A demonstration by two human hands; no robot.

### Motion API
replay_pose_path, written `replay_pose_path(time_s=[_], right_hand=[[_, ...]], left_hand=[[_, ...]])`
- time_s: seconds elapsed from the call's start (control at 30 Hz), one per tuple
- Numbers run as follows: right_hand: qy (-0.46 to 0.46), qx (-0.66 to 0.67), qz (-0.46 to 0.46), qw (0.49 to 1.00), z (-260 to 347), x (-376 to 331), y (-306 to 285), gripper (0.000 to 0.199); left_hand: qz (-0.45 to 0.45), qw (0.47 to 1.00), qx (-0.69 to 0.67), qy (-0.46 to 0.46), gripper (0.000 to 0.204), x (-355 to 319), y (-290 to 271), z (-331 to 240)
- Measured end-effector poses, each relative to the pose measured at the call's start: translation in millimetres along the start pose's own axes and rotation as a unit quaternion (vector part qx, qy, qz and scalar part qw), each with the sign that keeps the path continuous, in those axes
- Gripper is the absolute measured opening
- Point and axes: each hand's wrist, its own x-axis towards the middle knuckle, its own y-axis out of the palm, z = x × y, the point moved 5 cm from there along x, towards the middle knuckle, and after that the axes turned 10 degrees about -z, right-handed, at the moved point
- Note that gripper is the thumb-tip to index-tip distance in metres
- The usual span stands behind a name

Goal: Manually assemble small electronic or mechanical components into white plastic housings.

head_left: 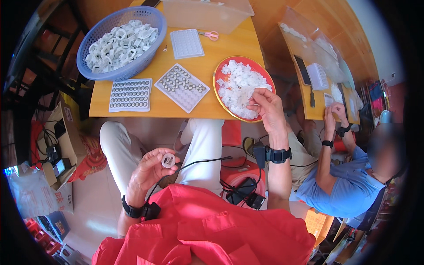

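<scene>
My left hand (152, 168) is raised over my lap and pinches a small round white plastic piece (168, 160) between thumb and fingers. My right hand (266, 107) reaches to the red round tray (221, 100) at the table's near edge, its fingertips in the heap of small translucent white pieces (240, 86). Whether it has gripped one I cannot tell. Two white trays of small round metal cells (130, 94) (181, 87) lie to the left of the red tray. Both wrists wear black bands with cables.
A blue basket (157, 37) of white plastic rings stands at the table's far left. An empty white grid tray (187, 43), pink scissors (211, 35) and a clear tub (207, 15) lie behind. A person in blue (349, 176) works at a second table on the right. Cardboard box (66, 141) left.
</scene>
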Motion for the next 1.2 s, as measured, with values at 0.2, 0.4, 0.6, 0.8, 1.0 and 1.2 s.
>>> replay_pose_path(time_s=[0.2,0.4,0.6,0.8,1.0,1.2], right_hand=[[-0.005,-0.014,0.079,0.997,7,-27,47,0.022],[-0.005,-0.055,0.175,0.983,-1,-51,91,0.023],[-0.017,-0.093,0.238,0.967,-14,-75,127,0.018],[0.098,-0.027,0.257,0.961,-42,-92,149,0.011],[0.174,0.073,0.248,0.95,-65,-104,158,0.011],[0.17,0.1,0.226,0.954,-67,-114,167,0.028]], left_hand=[[0.021,0.999,-0.023,0.007,0.034,-5,-3,-4],[0.016,0.999,-0.049,0.02,0.033,-12,-9,-8],[0.012,0.993,-0.106,0.044,0.035,-16,-9,-16],[0.015,0.992,-0.104,0.067,0.034,-16,-8,-21],[0.015,0.992,-0.09,0.086,0.035,-14,-7,-30],[0.025,0.991,-0.099,0.092,0.036,-16,-7,-31]])
